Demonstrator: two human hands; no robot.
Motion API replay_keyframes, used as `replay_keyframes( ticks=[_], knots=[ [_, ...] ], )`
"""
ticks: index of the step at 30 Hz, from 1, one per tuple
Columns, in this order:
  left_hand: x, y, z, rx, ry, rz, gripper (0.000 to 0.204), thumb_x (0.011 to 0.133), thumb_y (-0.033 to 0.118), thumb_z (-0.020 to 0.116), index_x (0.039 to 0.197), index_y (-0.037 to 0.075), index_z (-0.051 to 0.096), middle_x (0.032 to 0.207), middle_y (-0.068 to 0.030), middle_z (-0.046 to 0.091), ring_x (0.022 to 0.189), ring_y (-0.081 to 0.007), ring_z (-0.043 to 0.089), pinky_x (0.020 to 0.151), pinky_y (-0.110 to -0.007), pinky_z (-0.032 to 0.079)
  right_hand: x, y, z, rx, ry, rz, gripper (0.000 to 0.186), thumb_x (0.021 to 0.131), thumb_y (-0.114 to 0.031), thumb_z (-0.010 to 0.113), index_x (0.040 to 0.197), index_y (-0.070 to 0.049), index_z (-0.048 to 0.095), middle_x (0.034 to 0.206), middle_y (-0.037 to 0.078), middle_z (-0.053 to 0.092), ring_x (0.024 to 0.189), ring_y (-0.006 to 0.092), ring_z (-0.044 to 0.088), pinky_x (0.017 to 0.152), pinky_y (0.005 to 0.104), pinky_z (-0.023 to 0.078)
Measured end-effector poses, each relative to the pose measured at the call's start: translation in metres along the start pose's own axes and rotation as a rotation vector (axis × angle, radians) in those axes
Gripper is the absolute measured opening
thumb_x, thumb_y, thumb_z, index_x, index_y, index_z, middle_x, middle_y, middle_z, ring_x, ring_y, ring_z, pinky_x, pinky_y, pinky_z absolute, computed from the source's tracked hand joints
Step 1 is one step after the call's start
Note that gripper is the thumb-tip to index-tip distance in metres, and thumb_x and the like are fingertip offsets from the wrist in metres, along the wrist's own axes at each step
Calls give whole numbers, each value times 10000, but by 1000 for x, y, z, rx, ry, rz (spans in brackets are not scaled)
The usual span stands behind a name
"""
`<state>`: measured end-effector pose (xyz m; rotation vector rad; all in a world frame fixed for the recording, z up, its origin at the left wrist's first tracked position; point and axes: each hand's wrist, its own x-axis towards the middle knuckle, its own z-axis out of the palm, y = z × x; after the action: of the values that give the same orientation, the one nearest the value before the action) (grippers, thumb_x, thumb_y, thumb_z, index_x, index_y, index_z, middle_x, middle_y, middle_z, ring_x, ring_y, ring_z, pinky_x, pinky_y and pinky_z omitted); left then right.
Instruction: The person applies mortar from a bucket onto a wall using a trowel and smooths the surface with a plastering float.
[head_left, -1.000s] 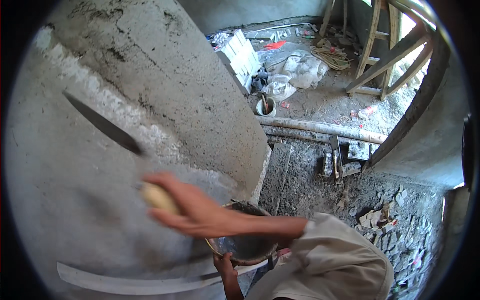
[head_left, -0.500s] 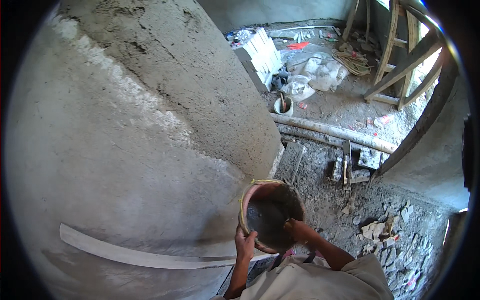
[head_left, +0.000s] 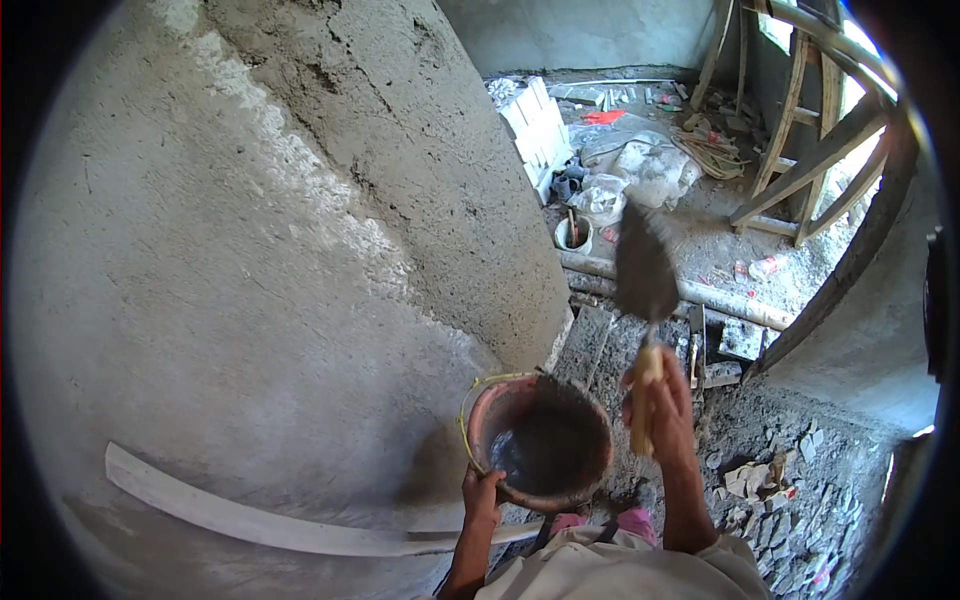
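Two bare hands are busy in front of a pale shirt (head_left: 620, 570). The left hand (head_left: 483, 495) pinches the near left rim of the bucket (head_left: 481, 432), its thumb over the edge and its other fingers mostly hidden below. The bucket sits tilted toward the viewer just above a pair of pink shoes (head_left: 636, 522), and its thin yellow handle (head_left: 463, 415) hangs loosely round the left side. Dark, wet mortar (head_left: 560, 440) lies inside, with a shinier patch near the left wall of the bucket.

The right hand (head_left: 665, 408) is closed around the wooden grip of the trowel (head_left: 646, 268), to the right of the bucket and apart from it. The blade points up and away (it is slightly blurred, so I cannot tell whether it carries a load), and its face is dark grey.

To the left, a long pale strip (head_left: 250, 522) runs along the foot of the grey wall (head_left: 250, 340), which has a rough whitish band slanting across it. To the right, torn paper (head_left: 748, 481) lies on rubble. Farther off, pipes (head_left: 737, 304) cross the floor; beyond them are a small pail (head_left: 560, 240), bags (head_left: 655, 172), white blocks (head_left: 541, 130) and a wooden frame (head_left: 785, 150).
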<state>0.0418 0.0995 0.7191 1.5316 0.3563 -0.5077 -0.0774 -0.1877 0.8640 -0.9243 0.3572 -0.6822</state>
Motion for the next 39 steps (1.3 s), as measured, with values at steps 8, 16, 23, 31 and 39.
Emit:
replay_keyframes(
  ticks=[8,16,23,31,39],
  knots=[
    [-11,-14,-78,55,79,204,552,709,-20,641,1252,10,549,953,-41,580,809,-169,575,702,-311,495,168,85,135,-375,634,-810,294,972,-151,539,1228,-34,457,946,82,548,797,228,564,720,352,497],
    [-27,-30,-117,142,288,166,426,857,105,632,1264,20,536,1133,-89,601,961,-212,596,773,-333,508,-62,3,390,258,-805,-581,591,921,-182,566,1434,-56,301,1033,254,628,841,433,636,729,527,495],
    [-45,-31,-88,75,288,301,355,770,59,660,1113,17,580,914,-48,591,742,-162,556,631,-337,493,-25,45,130,-642,-1048,-315,503,951,-315,564,1397,-148,401,1244,199,574,911,370,678,784,461,574],
    [-78,-18,-13,180,85,251,454,731,-15,611,1182,4,563,1002,-66,613,830,-170,598,751,-299,512,-98,92,-110,-1221,-778,273,485,926,-427,571,1291,-117,500,987,240,664,931,388,666,791,533,495],
    [-99,-26,13,-26,96,72,485,723,-10,630,1199,21,539,892,-41,538,782,-175,580,635,-322,522,17,-25,-102,-1403,-488,-446,425,923,-436,614,1232,-155,535,950,132,641,773,280,663,613,420,541]
  ],
)
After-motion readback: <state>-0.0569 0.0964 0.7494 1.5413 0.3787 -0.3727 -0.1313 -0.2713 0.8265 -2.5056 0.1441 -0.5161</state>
